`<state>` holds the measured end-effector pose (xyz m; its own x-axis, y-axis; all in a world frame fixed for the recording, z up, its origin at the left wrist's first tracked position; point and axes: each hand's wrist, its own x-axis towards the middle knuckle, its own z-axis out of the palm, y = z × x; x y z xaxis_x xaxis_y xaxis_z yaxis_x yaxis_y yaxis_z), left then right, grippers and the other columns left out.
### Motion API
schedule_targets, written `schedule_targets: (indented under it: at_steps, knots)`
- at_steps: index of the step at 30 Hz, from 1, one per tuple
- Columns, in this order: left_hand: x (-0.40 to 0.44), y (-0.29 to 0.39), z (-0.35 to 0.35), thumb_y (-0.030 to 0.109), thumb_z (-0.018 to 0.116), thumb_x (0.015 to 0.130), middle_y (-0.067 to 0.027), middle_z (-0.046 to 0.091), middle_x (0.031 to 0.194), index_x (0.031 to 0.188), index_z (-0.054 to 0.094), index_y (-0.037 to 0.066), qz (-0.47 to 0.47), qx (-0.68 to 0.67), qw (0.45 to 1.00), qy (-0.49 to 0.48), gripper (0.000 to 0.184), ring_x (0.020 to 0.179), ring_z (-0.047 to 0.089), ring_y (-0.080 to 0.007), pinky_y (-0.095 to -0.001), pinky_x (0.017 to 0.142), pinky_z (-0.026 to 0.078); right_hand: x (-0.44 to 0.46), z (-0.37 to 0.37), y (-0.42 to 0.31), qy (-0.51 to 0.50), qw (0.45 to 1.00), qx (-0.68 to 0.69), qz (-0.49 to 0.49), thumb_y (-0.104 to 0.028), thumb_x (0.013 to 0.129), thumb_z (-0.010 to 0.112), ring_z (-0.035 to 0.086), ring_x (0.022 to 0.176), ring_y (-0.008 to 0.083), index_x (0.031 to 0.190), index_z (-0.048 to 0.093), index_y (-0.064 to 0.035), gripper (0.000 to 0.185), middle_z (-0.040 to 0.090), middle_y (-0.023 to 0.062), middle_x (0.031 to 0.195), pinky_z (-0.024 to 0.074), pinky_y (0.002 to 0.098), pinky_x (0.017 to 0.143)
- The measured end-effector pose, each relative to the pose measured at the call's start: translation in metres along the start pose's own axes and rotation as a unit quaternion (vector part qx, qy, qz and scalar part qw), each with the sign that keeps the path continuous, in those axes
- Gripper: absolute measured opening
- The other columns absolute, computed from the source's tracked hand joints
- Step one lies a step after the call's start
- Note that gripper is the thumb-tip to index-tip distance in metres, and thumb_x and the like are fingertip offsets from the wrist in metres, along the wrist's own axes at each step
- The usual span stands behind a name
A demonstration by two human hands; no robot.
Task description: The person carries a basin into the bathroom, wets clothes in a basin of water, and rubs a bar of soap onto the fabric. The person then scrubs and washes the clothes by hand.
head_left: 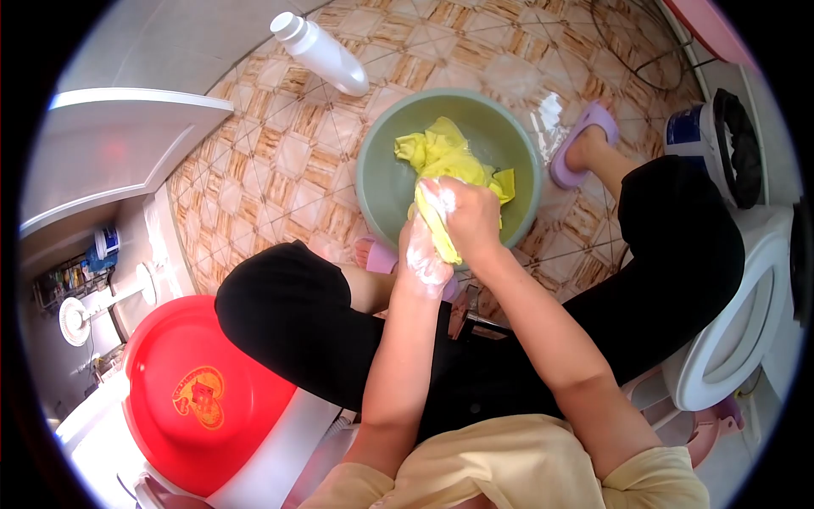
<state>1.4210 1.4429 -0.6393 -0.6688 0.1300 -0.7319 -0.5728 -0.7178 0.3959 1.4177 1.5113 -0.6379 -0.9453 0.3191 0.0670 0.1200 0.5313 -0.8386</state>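
Fingers of left hand (424,253) and right hand (468,216) curl tight round a fold of yellow cloth (447,161), white lather on both; rest of cloth lies bunched in the green basin (509,140); hands and forearms block view of the basin's near rim; white bottle (326,58) far left, near basin; pinkish-purple slipper (587,144) just right of it; red tub (246,424) near left; white bucket (691,136) far right.

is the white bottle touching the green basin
Apart. The head view shows a strip of tiled floor between the base of the white bottle and the rim of the green basin.
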Motion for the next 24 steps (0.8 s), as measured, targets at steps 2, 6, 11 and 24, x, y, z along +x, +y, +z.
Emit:
schedule_targets:
  at_steps: [2, 6, 11, 24]
  knots:
    - [0.021, -0.024, -0.037, 0.028, 0.050, 0.094, -0.0034, 0.055, 0.085, 0.111, 0.052, 0.009, 0.077, -0.105, 0.974, -0.183, 0.025, 0.076, 0.056, -0.0127, -0.0259, 0.064, 0.048, -0.011, -0.001, -0.015, 0.008, 0.996, 0.003, -0.085, -0.028, 0.079, 0.066, 0.056, 0.049, 0.0289, 0.059, 0.058, -0.0083, 0.029, 0.055, 0.0116, 0.055, 0.0434, 0.0368, 0.046]
    - [0.032, -0.009, -0.055, 0.026, 0.048, 0.094, -0.0061, 0.056, 0.087, 0.102, 0.052, 0.009, 0.006, -0.134, 0.949, -0.285, 0.020, 0.078, 0.058, -0.0164, -0.0274, 0.066, 0.050, -0.020, 0.002, -0.016, 0.002, 0.981, 0.016, -0.195, -0.027, 0.079, 0.066, 0.057, 0.049, 0.0263, 0.059, 0.059, -0.0091, 0.027, 0.056, 0.0098, 0.054, 0.0432, 0.0365, 0.045]
    - [0.021, 0.005, -0.042, 0.025, 0.051, 0.092, -0.0048, 0.056, 0.087, 0.102, 0.053, 0.008, -0.004, -0.062, 0.987, -0.145, 0.020, 0.078, 0.058, -0.0164, -0.0277, 0.066, 0.050, -0.016, 0.001, -0.014, 0.019, 0.988, -0.026, -0.151, -0.020, 0.076, 0.068, 0.053, 0.046, 0.0261, 0.056, 0.056, -0.0092, 0.026, 0.052, 0.0082, 0.051, 0.0417, 0.0358, 0.044]
    - [0.020, 0.010, -0.021, 0.028, 0.046, 0.096, -0.0024, 0.058, 0.086, 0.101, 0.053, 0.009, -0.030, -0.084, 0.967, -0.237, 0.022, 0.078, 0.059, -0.0151, -0.0288, 0.066, 0.050, -0.007, 0.001, 0.005, -0.021, 0.990, -0.029, -0.138, -0.028, 0.081, 0.062, 0.055, 0.045, 0.0279, 0.055, 0.058, -0.0088, 0.033, 0.054, 0.0113, 0.050, 0.0428, 0.0357, 0.044]
